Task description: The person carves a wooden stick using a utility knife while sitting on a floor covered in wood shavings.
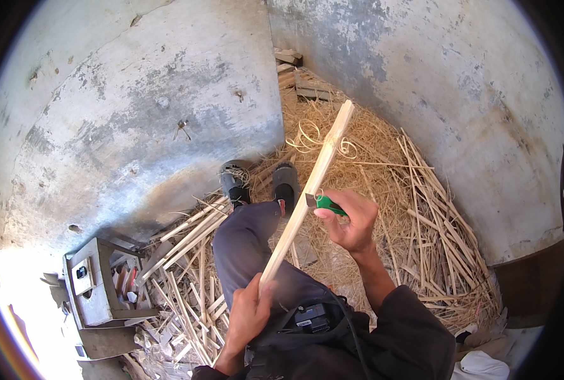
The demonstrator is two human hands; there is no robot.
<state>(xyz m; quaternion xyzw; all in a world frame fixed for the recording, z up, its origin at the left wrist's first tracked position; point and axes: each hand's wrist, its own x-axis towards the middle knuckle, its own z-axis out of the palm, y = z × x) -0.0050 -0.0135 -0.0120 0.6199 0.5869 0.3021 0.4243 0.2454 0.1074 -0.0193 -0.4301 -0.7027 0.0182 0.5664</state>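
Observation:
A long, pale wooden stick (321,164) slants across my lap, its far end up and to the right. My left hand (247,316) is wrapped round its near end. In my right hand (356,221) is a green-handled utility knife (328,204), its blade lying against the stick about halfway along. A small curl of wood shows at the blade. Thin curled shavings (304,138) hang beside the far part of the stick.
Shavings cover the floor (351,266). Split sticks lie piled on the right (434,234) and left (193,234). A small wooden stand (98,291) is at the left. Worn walls (168,95) rise ahead, with wood blocks (310,85) in the corner. White cloth (481,366) lies at lower right.

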